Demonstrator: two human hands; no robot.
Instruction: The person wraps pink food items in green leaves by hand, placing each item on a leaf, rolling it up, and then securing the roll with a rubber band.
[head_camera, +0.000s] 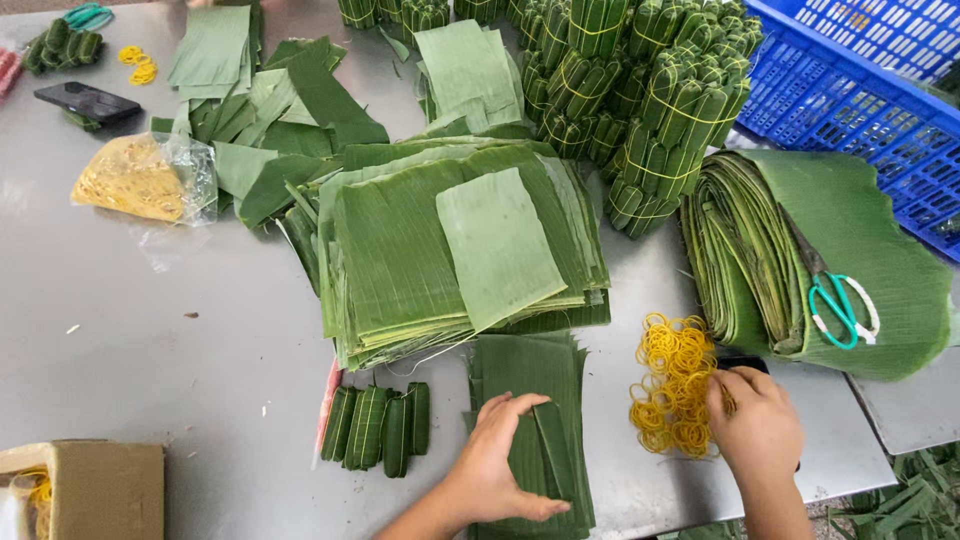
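My left hand (500, 465) lies flat on a stack of dark green leaf strips (530, 385) at the table's front edge, fingers spread over a narrow folded piece. My right hand (755, 425) reaches into a heap of yellow rubber bands (672, 385), fingertips pinching among them. Left of the strips lie several small leaf-wrapped rolls (378, 428) side by side. Behind them sits a big stack of cut banana leaf sheets (400, 260) with a pale rectangular sheet (498, 245) on top.
Bundles of wrapped rolls (640, 90) pile up at the back beside a blue crate (850, 100). Folded leaves (870, 230) carry green-handled scissors (838, 300) at the right. A bag of rubber bands (140, 178), a phone (88, 102) and a cardboard box (90, 488) lie left.
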